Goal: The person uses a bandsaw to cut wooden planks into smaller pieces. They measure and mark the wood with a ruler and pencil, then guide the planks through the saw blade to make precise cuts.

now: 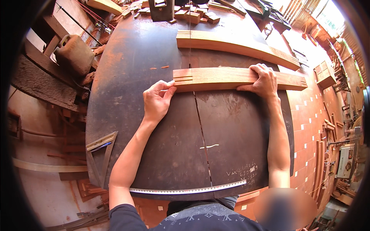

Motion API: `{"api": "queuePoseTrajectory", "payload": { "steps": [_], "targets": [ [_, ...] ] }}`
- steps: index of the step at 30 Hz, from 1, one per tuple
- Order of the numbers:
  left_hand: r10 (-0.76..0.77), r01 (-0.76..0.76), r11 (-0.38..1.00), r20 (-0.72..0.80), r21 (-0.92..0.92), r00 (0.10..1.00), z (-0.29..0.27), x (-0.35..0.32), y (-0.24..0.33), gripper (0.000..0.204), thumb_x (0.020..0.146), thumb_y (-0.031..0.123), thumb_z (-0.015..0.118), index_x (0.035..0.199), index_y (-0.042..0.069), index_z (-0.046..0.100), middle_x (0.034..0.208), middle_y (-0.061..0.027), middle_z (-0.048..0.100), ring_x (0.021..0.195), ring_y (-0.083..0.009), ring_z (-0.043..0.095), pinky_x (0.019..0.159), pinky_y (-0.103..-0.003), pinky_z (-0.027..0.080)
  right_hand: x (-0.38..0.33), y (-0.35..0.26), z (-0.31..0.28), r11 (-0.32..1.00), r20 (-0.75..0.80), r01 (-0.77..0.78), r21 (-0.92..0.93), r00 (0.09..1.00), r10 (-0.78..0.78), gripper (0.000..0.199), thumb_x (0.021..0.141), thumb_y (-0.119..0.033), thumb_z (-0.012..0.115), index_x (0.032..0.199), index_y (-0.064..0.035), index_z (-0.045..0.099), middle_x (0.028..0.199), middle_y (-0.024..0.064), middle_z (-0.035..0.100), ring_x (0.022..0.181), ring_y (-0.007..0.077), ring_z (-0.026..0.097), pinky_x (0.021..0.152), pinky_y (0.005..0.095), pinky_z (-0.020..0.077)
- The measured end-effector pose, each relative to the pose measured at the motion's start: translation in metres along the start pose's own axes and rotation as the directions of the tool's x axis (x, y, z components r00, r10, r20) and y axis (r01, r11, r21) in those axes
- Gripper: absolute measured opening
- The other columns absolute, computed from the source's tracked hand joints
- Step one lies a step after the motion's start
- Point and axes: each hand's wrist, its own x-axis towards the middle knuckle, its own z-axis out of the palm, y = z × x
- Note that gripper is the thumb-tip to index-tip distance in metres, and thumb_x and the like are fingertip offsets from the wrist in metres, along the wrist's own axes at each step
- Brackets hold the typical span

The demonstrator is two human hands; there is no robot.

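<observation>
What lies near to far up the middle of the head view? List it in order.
Steel ruler → chalk mark → wooden board under both hands → curved wooden piece → small wood blocks.
</observation>
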Motion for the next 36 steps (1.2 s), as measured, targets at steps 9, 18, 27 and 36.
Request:
{"api": "queuePoseTrajectory", "payload": {
  "steps": [9, 18, 27, 36],
  "targets": [
    [0.017, -0.017, 1.000, -0.022, -0.013, 1.000, 0.0021, 0.0010, -0.0010, 0.009, 0.099, 0.003, 0.082, 0.101, -0.003, 0.077, 0.102, -0.0102, 0.085, 0.084, -0.0139, 0.081, 0.068, -0.028, 0.060, 0.0031, 0.0026, 0.0036, 1.000, 0.003, 0.008, -0.001, 1.000, -0.008, 0.092, 0.049, -0.076, 0.099, 0.106, -0.0058, 0.078, 0.105, 0.0090, 0.075, 0.101, 0.0308, 0.072, 0.098, 0.0451, 0.0555],
    [-0.018, 0.017, 1.000, -0.029, -0.011, 0.999, 0.0033, 0.0021, 0.0003, 0.007, 0.099, 0.003, 0.082, 0.101, -0.002, 0.078, 0.100, -0.0087, 0.085, 0.081, -0.0109, 0.079, 0.068, -0.027, 0.059, 0.0056, 0.0035, 0.0052, 1.000, -0.004, 0.005, -0.003, 1.000, -0.005, 0.092, 0.049, -0.077, 0.099, 0.105, -0.0060, 0.078, 0.103, 0.0088, 0.075, 0.100, 0.0307, 0.072, 0.097, 0.0445, 0.0552],
    [-0.021, 0.022, 1.000, -0.040, 0.015, 0.999, 0.0044, 0.0024, -0.0003, 0.007, 0.099, 0.004, 0.082, 0.101, -0.001, 0.079, 0.098, -0.0081, 0.085, 0.080, -0.0107, 0.079, 0.068, -0.027, 0.059, 0.0061, 0.0036, 0.0038, 1.000, -0.004, 0.011, -0.002, 1.000, -0.011, 0.092, 0.049, -0.077, 0.098, 0.105, -0.0061, 0.078, 0.102, 0.0089, 0.074, 0.100, 0.0307, 0.072, 0.098, 0.0445, 0.0545],
    [-0.024, 0.026, 0.999, -0.037, 0.033, 0.999, 0.0045, 0.0020, 0.0016, 0.007, 0.100, 0.004, 0.082, 0.101, -0.002, 0.078, 0.096, -0.0079, 0.084, 0.079, -0.0116, 0.079, 0.066, -0.028, 0.058, 0.0068, 0.0053, 0.0055, 1.000, 0.010, 0.006, -0.003, 1.000, -0.006, 0.093, 0.048, -0.070, 0.101, 0.108, -0.0046, 0.078, 0.106, 0.0090, 0.076, 0.102, 0.0317, 0.072, 0.098, 0.0451, 0.0544]
  ]
}}
